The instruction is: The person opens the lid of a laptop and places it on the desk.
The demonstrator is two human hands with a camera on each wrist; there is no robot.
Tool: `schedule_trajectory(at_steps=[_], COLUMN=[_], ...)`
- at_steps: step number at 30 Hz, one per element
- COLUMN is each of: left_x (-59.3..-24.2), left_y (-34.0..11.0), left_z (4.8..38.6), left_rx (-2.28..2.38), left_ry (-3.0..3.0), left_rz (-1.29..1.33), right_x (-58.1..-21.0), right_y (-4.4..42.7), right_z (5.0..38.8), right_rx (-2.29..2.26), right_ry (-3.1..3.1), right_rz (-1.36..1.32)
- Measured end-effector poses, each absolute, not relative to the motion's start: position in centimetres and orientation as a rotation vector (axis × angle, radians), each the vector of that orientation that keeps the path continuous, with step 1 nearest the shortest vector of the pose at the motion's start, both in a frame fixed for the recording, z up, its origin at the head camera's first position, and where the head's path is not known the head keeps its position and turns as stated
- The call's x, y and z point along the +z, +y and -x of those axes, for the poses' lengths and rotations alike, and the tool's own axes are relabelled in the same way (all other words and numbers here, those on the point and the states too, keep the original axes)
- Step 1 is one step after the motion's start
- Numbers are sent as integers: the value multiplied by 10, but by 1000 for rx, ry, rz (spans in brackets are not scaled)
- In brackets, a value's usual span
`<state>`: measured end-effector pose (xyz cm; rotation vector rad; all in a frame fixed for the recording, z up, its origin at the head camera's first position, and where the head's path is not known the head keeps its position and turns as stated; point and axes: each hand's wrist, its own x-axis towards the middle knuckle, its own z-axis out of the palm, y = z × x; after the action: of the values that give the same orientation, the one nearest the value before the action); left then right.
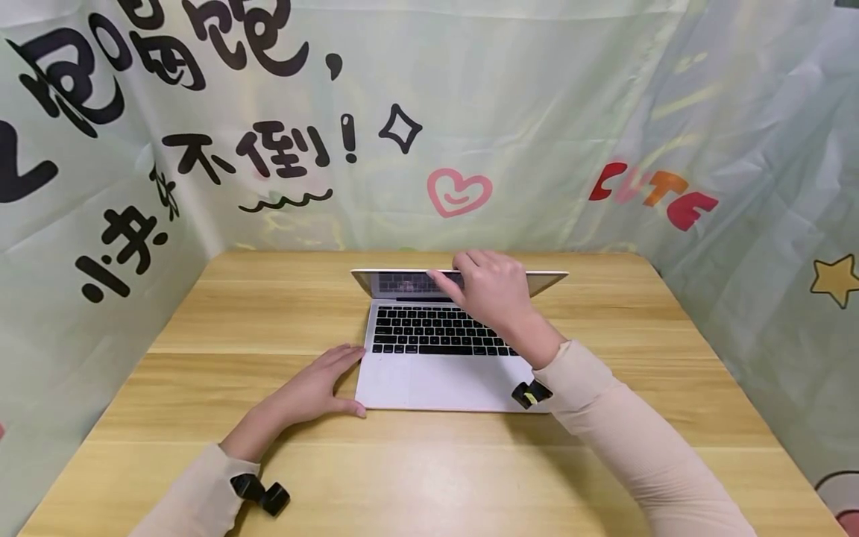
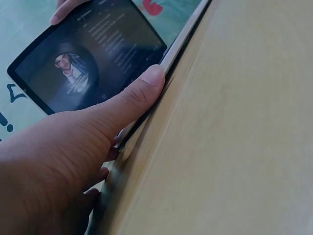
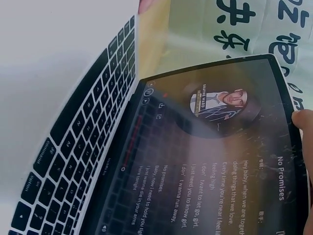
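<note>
A silver laptop (image 1: 416,384) with black keys stands on the wooden table, its lid partly raised and tilted toward the viewer. At the lid's top edge my right hand (image 1: 495,292) grips the rim, thumb on the screen side and fingers behind. Song lyrics and a round portrait are lit on the screen (image 3: 234,139) in the right wrist view. My left hand (image 1: 307,391) touches the laptop's left side, with the thumb (image 2: 149,81) by the front corner and the fingers along the edge. In the left wrist view some left fingers are partly hidden below the thumb.
The wooden table (image 1: 268,313) spreads around the laptop on every side. Behind it and at both sides hangs pale green cloth (image 1: 537,134) with printed writing, a heart and a star. Black wrist devices (image 1: 260,494) sit on the beige sleeves.
</note>
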<state>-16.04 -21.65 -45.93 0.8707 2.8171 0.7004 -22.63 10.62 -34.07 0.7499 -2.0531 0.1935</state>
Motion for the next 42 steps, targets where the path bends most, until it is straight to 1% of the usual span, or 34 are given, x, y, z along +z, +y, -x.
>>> schedule_trajectory(at_steps=[20,32,42], left_x=[-461,-460,-458], left_y=[-215,-215,-215], left_z=[158,158,159], left_rx=[686,683,686], left_ry=[2816,2819,2814], left_rz=[-860,-861,-854], right_x=[-334,-336,-330], right_y=[100,97,93], right_z=[236,247,259], right_rx=[222,227,262], right_ry=[-1989,-1986,-2014], right_rz=[-655,-593,-545])
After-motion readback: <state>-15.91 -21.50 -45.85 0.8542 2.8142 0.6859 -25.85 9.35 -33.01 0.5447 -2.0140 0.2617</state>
